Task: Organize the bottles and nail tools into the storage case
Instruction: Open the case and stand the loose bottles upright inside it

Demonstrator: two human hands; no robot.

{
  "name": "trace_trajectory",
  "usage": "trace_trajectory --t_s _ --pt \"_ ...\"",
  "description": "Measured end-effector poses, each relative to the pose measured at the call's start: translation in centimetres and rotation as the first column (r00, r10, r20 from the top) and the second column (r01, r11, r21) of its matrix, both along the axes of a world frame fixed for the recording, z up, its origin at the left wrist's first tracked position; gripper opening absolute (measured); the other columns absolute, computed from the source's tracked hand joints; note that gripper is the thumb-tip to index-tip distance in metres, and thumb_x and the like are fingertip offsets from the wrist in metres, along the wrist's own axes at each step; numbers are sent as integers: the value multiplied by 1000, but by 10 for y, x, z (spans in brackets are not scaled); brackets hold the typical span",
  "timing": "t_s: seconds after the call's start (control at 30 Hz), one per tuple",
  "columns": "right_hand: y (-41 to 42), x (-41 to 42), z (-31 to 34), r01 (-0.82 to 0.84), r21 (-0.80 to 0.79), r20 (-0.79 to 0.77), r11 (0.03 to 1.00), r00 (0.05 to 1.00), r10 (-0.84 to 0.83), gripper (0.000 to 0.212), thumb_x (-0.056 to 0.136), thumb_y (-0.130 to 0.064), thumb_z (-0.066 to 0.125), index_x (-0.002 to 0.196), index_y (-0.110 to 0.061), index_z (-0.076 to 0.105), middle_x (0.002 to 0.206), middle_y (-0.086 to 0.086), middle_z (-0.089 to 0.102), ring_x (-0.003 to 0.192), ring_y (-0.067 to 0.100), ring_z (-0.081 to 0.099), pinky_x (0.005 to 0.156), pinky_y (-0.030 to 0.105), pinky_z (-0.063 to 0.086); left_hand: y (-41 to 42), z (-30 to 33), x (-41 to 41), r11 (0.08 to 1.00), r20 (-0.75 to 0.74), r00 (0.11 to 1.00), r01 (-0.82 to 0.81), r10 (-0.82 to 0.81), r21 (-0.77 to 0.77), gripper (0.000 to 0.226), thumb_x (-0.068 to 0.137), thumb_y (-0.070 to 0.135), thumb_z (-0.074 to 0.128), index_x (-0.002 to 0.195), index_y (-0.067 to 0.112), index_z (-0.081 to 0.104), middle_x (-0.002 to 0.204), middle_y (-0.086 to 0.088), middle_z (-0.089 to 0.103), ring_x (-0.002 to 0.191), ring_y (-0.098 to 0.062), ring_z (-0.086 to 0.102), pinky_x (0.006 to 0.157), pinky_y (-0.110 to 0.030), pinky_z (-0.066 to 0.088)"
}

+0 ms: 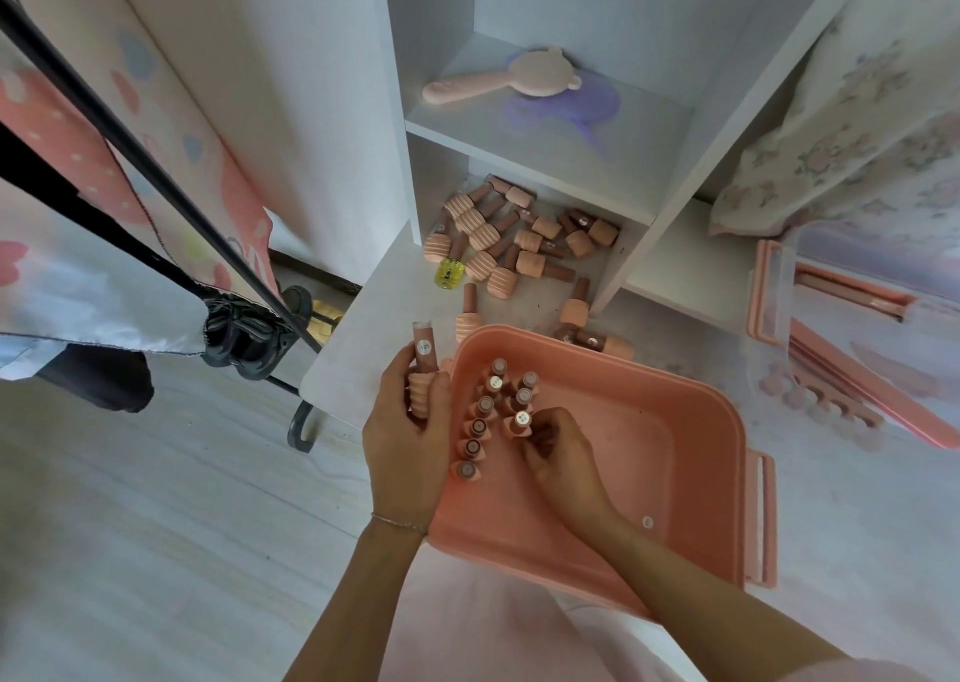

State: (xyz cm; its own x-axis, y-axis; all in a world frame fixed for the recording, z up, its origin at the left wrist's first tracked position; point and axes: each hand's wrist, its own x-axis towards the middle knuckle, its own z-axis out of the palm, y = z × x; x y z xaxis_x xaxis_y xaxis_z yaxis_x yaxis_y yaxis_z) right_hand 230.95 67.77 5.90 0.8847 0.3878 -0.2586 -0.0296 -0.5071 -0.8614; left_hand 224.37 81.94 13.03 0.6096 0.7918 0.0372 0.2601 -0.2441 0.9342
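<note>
A pink storage case lies open on the floor in front of me. Several brown nail polish bottles stand in two rows at its left side, ribbed pink caps down. My left hand grips one more bottle upside down at the case's left rim, a round label on its base. My right hand reaches into the case, and its fingers pinch the nearest bottle of the right row. A loose heap of the same bottles lies on the bottom shelf behind the case, with one yellow bottle among them.
A white shelf unit stands behind the case, with a pink hairbrush on the upper shelf. To the right lie a clear lid, pink nail files and toe separators. A black rack leg and hanging cloth stand at left.
</note>
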Motion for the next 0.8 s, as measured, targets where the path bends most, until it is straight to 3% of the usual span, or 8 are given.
trace_trajectory --t_s 0.17,0.33,0.47,0.8 --pt "4 1 -4 14 0 0 1000 1000 -14 29 81 -8 63 77 -32 46 85 -3 60 73 -1 56 63 5 39 0 2 0 1000 -4 1000 -1 1 2 31 88 26 57 112 43 47 90 31 57 86 15 55 70 3 37" --pt "5 1 -7 26 10 7 1000 1000 -26 31 80 -7 63 76 -32 47 81 -10 58 71 -7 55 61 4 39 -1 3 0 1000 -12 1000 -1 1 -4 31 88 26 57 111 43 47 90 29 59 85 6 55 70 2 38" --pt "5 1 -9 36 15 6 999 999 -36 30 80 -8 64 76 -31 46 79 -12 58 71 -8 55 60 4 39 0 3 0 1000 -16 1000 3 -3 -5 30 87 28 56 113 41 47 90 29 57 83 10 56 70 1 38" --pt "6 1 -8 60 41 -32 997 998 -59 25 80 -7 65 76 -23 46 76 -6 59 68 2 56 60 7 41 -1 7 -1 1000 -23 1000 9 -9 1 42 88 29 57 102 65 41 91 32 59 89 13 56 73 1 39"
